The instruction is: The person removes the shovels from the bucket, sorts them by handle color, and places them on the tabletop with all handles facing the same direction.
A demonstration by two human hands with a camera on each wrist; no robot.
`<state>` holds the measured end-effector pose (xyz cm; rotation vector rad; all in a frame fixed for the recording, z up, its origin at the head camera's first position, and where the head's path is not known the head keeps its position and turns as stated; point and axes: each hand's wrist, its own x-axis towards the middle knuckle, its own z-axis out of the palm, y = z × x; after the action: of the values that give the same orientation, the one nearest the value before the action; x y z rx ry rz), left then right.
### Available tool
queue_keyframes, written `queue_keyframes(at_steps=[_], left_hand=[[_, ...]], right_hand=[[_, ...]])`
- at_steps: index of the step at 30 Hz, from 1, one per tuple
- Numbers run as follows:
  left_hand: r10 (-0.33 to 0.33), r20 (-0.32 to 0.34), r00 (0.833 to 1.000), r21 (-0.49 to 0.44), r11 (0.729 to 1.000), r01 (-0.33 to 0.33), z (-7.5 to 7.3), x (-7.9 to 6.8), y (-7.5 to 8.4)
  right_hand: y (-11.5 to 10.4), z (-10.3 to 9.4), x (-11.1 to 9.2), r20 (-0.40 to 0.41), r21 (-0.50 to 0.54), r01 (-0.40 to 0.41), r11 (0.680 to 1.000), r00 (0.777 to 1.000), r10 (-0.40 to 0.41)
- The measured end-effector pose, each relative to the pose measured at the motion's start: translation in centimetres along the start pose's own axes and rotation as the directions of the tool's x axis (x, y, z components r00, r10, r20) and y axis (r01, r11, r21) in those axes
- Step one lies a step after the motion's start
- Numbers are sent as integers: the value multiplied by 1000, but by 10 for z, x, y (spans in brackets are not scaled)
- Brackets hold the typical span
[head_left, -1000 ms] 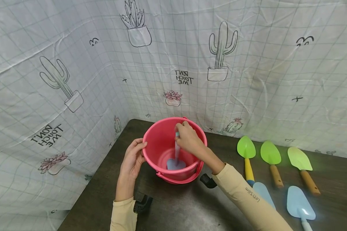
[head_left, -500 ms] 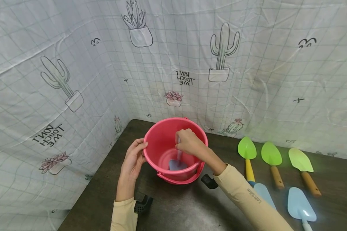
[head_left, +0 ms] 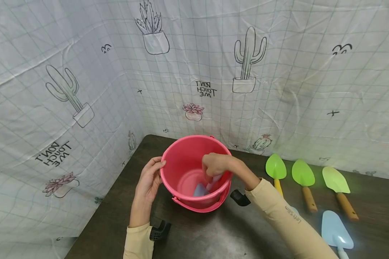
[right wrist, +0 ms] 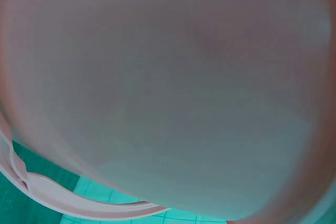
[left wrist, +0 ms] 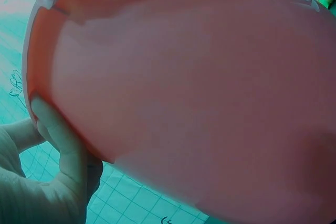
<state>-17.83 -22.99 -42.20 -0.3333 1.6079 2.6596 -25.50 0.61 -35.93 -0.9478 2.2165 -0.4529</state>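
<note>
A pink bucket (head_left: 181,169) stands on the dark table, its mouth facing up and its handle hanging down at the near side. My left hand (head_left: 148,180) grips its rim from the left, with the thumb on the outer wall in the left wrist view. Inside the bucket, my right hand (head_left: 216,165) has its fingers curled round the pale handle of a small trowel. The trowel's blue-grey blade (head_left: 200,190) is low in the bucket, partly behind the near rim. In the right wrist view, the bucket wall (right wrist: 157,87) fills most of the picture and hides the right hand.
On the right lie three green trowels: one with a yellow handle (head_left: 277,186) and two with wooden handles (head_left: 309,198). A light blue trowel (head_left: 335,228) lies nearer, and another blue piece shows beside my right sleeve. A cactus-print cloth (head_left: 278,90) hangs behind the table.
My right hand has moved down and right, deeper into the bucket, and the trowel now leans to the right. The bucket has tipped slightly. My left hand keeps its grip on the rim.
</note>
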Motion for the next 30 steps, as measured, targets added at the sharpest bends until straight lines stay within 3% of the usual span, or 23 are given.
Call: queue_keyframes(at_steps=[6,14,21,30], left_hand=[[3,-5,1000,-2,1000,-3,0,0,-1],[0,0,1000,2,1000,0,0,1,-1],[1,-1,1000,8,1000,-1,-1,1,-1],[0,4,1000,-1,1000,0,-2,1,-1]], right_hand=[[2,4,5,118,1,9,1000,993,-9],[2,12,10,251,43,20,999,968,-30],[3,15,10,207,91,56,994,976,-74],[7,13,8,108,190,161,969,977,-183]])
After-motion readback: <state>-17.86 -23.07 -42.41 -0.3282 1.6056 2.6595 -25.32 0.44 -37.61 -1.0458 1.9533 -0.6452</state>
